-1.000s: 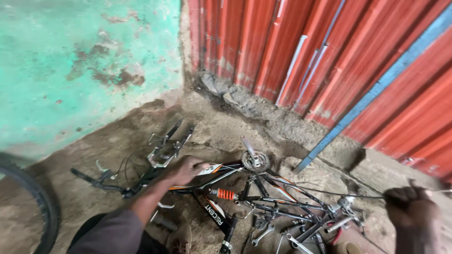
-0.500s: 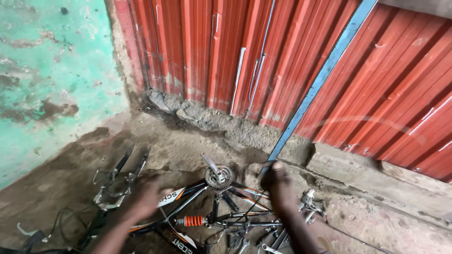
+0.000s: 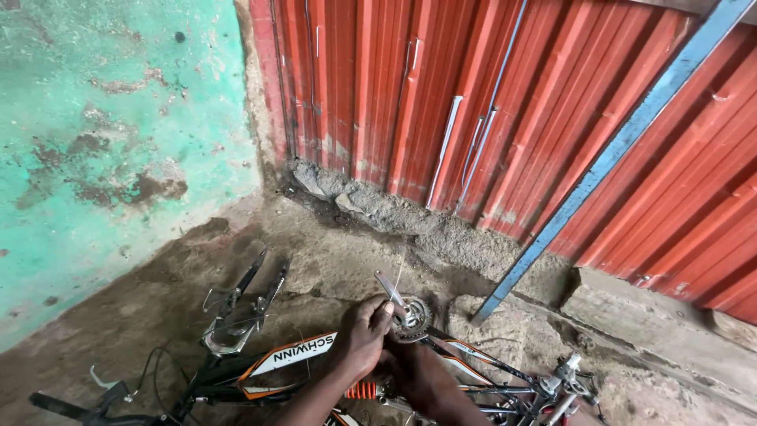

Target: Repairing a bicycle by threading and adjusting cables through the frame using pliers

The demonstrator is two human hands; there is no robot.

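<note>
Rusty chainring (image 3: 413, 317) of the upturned bicycle frame (image 3: 296, 355) on the dirt floor (image 3: 331, 260): left hand (image 3: 361, 341) pinches the crank arm (image 3: 389, 288); right hand (image 3: 414, 369) sits below, its grip hidden. Steady holding seems needed.

Bicycle frame (image 3: 300, 355) on ground (image 3: 331, 260); wall (image 3: 512, 118) behind; fork (image 3: 236, 315) left.

Corrugated metal wall (image 3: 552, 118), 12 to 3 o'clock: red, vertical ribs. Diagonal bar (image 3: 615, 150) at 2 o'clock: pale blue. Plaster wall (image 3: 118, 134), 10 o'clock: green, brown patches. Bicycle frame (image 3: 296, 355), 6 o'clock: white, orange, black. Coil spring (image 3: 363, 390): orange. Dirt floor (image 3: 331, 260): brown-grey.
</note>
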